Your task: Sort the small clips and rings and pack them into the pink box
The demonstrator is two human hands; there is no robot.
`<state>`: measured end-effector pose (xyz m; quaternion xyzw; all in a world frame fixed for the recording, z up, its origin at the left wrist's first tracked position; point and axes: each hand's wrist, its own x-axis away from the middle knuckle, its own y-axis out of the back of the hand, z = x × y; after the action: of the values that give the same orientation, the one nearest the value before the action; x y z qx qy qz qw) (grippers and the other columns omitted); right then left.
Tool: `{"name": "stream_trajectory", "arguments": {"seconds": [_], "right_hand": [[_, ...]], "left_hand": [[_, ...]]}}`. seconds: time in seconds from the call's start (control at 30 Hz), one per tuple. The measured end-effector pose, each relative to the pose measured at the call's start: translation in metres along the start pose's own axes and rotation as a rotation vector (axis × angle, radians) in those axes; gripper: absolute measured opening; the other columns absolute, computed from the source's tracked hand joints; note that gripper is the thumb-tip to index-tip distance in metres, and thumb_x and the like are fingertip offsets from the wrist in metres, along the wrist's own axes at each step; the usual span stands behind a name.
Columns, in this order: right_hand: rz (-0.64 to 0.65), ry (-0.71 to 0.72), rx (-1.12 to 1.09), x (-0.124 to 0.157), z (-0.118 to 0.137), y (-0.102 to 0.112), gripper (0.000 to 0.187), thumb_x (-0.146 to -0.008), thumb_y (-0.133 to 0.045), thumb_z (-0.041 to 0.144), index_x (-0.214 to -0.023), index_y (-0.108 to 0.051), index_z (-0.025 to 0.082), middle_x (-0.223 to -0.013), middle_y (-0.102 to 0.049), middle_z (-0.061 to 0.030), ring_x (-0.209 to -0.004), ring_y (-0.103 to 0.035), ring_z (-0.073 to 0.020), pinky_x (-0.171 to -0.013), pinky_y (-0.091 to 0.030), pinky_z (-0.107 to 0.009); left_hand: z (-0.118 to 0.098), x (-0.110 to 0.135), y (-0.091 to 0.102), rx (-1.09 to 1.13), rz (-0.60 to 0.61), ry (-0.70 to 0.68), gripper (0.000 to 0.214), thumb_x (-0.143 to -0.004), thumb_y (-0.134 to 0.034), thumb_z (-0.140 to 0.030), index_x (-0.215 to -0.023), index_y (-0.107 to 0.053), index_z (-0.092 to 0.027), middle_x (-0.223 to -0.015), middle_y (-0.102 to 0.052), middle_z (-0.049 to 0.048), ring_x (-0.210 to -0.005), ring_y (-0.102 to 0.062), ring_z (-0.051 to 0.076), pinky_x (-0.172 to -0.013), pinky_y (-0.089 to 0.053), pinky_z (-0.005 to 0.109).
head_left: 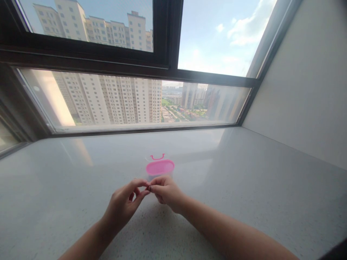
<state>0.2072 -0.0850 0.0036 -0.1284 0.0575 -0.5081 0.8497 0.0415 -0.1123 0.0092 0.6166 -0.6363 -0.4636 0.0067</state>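
My left hand [125, 200] and my right hand [168, 192] meet fingertip to fingertip above the speckled surface. Thumb and forefinger of each are pinched together. Between the fingertips shows a tiny dark object [149, 188], too small to name. Just beyond the hands stands an oval container with a pink lid [160, 167]; my right hand hides part of its lower body. Behind the lid lies a curved pink strip like a handle [157, 158], and a thin pale strand is beside it.
The pale speckled sill [244, 195] spreads under and around the hands. A dark window frame [141, 130] borders it at the back, with tall buildings outside. On the right rises a white wall [306, 86].
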Motion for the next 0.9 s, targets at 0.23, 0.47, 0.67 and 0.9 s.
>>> {"name": "stream_trajectory", "arguments": {"seconds": [0.23,0.47,0.67,0.9], "right_hand": [[0.087,-0.042,-0.138,0.0001,0.0028,0.0042,0.01,-0.065,-0.06,0.021,-0.07,-0.061,0.012,-0.034,-0.035,0.009,-0.029,-0.02,-0.0033,-0.034,-0.012,-0.02],[0.137,-0.099,-0.197,0.0038,0.0092,0.0052,0.025,-0.065,-0.071,0.033,-0.073,-0.06,0.012,-0.04,-0.033,0.01,-0.035,-0.02,-0.0021,-0.039,-0.01,-0.021],[0.158,-0.1,-0.214,0.0037,0.0102,0.0048,0.024,-0.064,-0.073,0.03,-0.069,-0.055,0.014,-0.039,-0.035,0.0098,-0.035,-0.021,-0.0023,-0.04,-0.009,-0.021],[0.198,-0.071,-0.223,0.0004,0.0072,0.0042,0.018,-0.066,-0.069,0.025,-0.073,-0.057,0.014,-0.039,-0.035,0.0098,-0.035,-0.022,-0.0027,-0.039,-0.01,-0.021]], "left_hand": [[-0.0067,-0.0008,-0.0006,0.015,-0.052,-0.004,0.011,-0.078,-0.058,-0.024,-0.089,-0.06,-0.022,-0.071,-0.066,-0.0014,-0.048,-0.054,0.007,-0.044,-0.043,0.016],[-0.0073,0.0016,0.0004,0.003,-0.11,-0.05,0.015,-0.076,-0.06,-0.02,-0.091,-0.06,-0.022,-0.063,-0.063,-0.0034,-0.048,-0.054,0.007,-0.046,-0.043,0.016],[-0.0087,0.0005,0.0005,-0.011,-0.127,-0.139,0.023,-0.076,-0.061,-0.015,-0.098,-0.056,-0.023,-0.078,-0.068,-0.0013,-0.05,-0.055,0.007,-0.046,-0.044,0.016],[-0.0053,0.0012,-0.002,0.059,-0.143,-0.193,0.041,-0.076,-0.061,-0.012,-0.112,-0.047,-0.025,-0.101,-0.063,0.0051,-0.059,-0.058,0.008,-0.047,-0.046,0.018]]}}
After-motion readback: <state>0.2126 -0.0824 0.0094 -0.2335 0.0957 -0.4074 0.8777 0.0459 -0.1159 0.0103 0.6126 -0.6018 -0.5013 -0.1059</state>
